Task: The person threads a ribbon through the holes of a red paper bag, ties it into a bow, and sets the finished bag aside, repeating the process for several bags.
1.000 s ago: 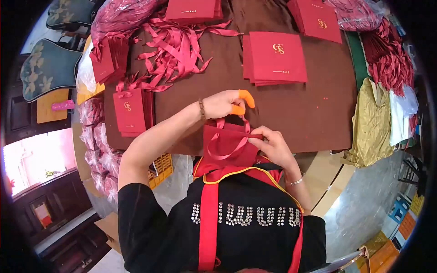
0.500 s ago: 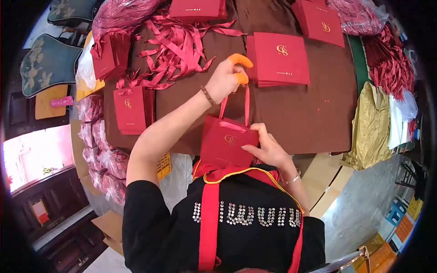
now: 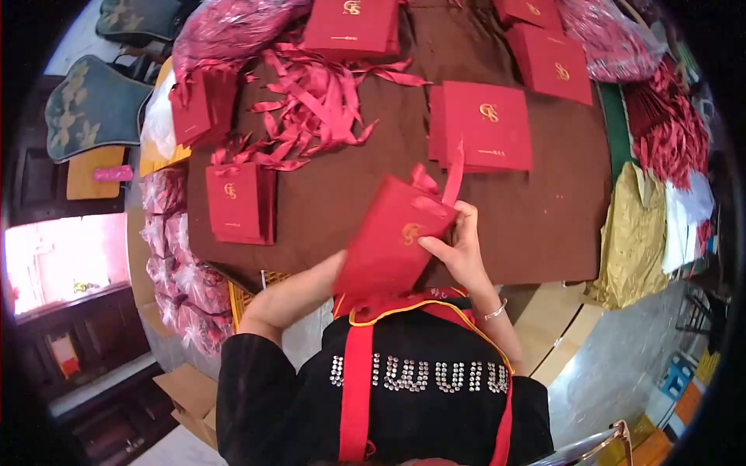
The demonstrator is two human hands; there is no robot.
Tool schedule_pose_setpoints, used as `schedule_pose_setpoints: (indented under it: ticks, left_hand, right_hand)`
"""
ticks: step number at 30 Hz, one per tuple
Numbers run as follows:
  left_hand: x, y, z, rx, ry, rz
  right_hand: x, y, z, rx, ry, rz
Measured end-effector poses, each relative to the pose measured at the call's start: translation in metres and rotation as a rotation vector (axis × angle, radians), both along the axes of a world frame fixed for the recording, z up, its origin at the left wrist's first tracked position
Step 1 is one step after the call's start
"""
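Observation:
A red paper gift bag [image 3: 385, 241] with a gold logo is tilted in front of my chest. Its pink-red ribbon handle [image 3: 454, 175] sticks up from the top edge. My right hand [image 3: 464, 252] grips the bag's right side, thumb across the front near the logo and fingers behind. My left forearm reaches in from the left and goes behind the bag, which hides my left hand and its fingers.
Stacks of red bags lie on the brown-covered table [image 3: 536, 241], one stack [image 3: 486, 124] just beyond the held bag. Loose ribbons [image 3: 318, 101] are heaped at upper left. A gold bag [image 3: 633, 241] hangs at the right edge; plastic-wrapped bundles [image 3: 186, 272] are stacked at left.
My left hand has let go of the raised ribbon handle and dropped behind the bag. The bag has tilted, its top leaning right, and the ribbon has gone slack. My right hand still grips it.

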State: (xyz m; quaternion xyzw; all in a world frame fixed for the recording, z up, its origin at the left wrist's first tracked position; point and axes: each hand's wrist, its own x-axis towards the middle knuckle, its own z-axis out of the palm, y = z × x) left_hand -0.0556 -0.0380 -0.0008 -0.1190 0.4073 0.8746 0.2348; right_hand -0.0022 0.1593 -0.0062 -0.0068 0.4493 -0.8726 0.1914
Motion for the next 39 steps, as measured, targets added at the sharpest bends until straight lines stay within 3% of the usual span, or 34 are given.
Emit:
schedule_pose_setpoints:
  ticks: [1, 2, 4, 5, 6, 10, 12, 14, 15, 17, 20, 24, 27, 29, 30, 32, 33, 36, 38, 39]
  left_hand:
    - [0.016, 0.005, -0.006, 0.278, -0.3, 0.023]
    - [0.019, 0.012, 0.002, 0.273, -0.287, 0.042]
    - [0.018, 0.027, 0.024, -0.182, -0.017, -0.18]
    - [0.016, 0.027, 0.016, -0.184, -0.011, -0.162]
    - [0.013, 0.024, -0.001, -0.341, 0.094, -0.084]
    - [0.005, -0.006, -0.021, -0.684, 0.373, 0.03]
    - [0.005, -0.021, -0.017, -0.84, 0.378, -0.054]
    - [-0.001, -0.033, 0.004, -1.475, 0.579, -0.368]
    - [-0.01, -0.038, 0.007, -1.663, 0.828, -0.152]
    - [-0.029, -0.057, 0.014, -1.845, 1.094, -0.029]
    - [-0.051, -0.086, 0.003, -2.189, 1.289, -0.199]
    - [-0.065, -0.112, -0.006, -2.295, 1.356, -0.378]
    - [-0.066, -0.118, 0.003, -2.129, 1.338, -0.289]
    - [-0.061, -0.115, 0.019, -1.713, 1.058, 0.018]
    - [-0.059, -0.107, 0.034, -1.381, 0.953, 0.197]
    - [-0.054, -0.107, 0.056, -0.922, 0.658, 0.327]
    - [-0.051, -0.109, 0.064, -0.858, 0.63, 0.311]
    - [-0.041, -0.1, 0.062, -0.909, 0.515, 0.206]
    - [-0.036, -0.097, 0.04, -1.466, 0.692, 0.106]
    - [-0.034, -0.098, 0.037, -1.46, 0.643, 0.036]
  right_hand:
    - [-0.003, -0.01, -0.007, 0.112, 0.099, -0.07]
    - [-0.006, -0.017, -0.011, 0.22, 0.198, -0.138]
    - [-0.008, -0.02, 0.006, 0.55, 0.26, -0.232]
    - [-0.006, -0.018, 0.0, 0.597, 0.273, -0.266]
    - [-0.003, -0.012, -0.009, 0.646, 0.282, -0.303]
    - [0.001, 0.009, -0.027, 0.403, 0.009, -0.54]
    - [0.002, 0.017, -0.022, 0.357, -0.055, -0.524]
    - [0.003, 0.022, -0.021, 0.446, -0.078, -0.514]
    - [0.003, 0.024, -0.021, 0.463, -0.098, -0.484]
    - [0.004, 0.022, -0.024, 0.517, -0.026, -0.543]
    - [0.002, 0.017, -0.015, 0.577, 0.034, -0.619]
    - [-0.003, 0.008, 0.002, 0.425, 0.039, -0.603]
    - [-0.01, 0.004, 0.0, 0.768, 0.331, -0.418]
    - [-0.024, 0.0, 0.013, 0.93, 0.559, -0.364]
    - [-0.028, -0.003, 0.013, 0.962, 0.651, -0.354]
    - [-0.032, -0.008, 0.021, 0.906, 0.597, -0.297]
    - [-0.035, -0.011, 0.025, 0.848, 0.547, -0.246]
    - [-0.037, -0.021, 0.035, 0.811, 0.515, -0.114]
    - [-0.036, -0.025, 0.019, 0.8, 0.534, -0.097]
    - [-0.036, -0.024, 0.014, 0.861, 0.641, -0.111]
